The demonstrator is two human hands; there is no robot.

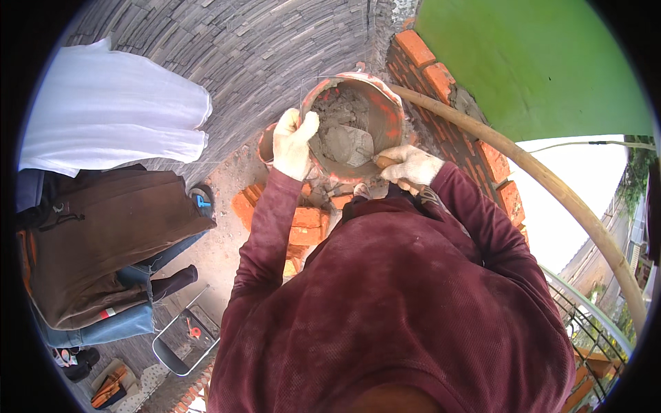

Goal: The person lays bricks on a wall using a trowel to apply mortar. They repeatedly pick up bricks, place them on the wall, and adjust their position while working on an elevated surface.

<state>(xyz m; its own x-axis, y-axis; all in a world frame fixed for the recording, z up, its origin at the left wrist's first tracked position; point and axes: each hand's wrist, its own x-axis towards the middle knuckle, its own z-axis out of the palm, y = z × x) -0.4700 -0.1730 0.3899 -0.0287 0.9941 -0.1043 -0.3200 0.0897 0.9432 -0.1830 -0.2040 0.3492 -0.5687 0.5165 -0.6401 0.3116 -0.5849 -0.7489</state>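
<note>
Bucket (383,115) pinched by left hand (294,143); right hand (414,166) grips trowel (359,146); pole (506,146), bricks (306,226) nearby.

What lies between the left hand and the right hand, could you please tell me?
The head view shows the bucket between the left hand and right hand, with mortar and the trowel blade inside.

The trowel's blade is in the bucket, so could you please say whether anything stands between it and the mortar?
Nothing visible does: the trowel blade lies inside the bucket and appears to rest on the mortar. The left hand holds the bucket's left rim, clear of the blade.
</note>
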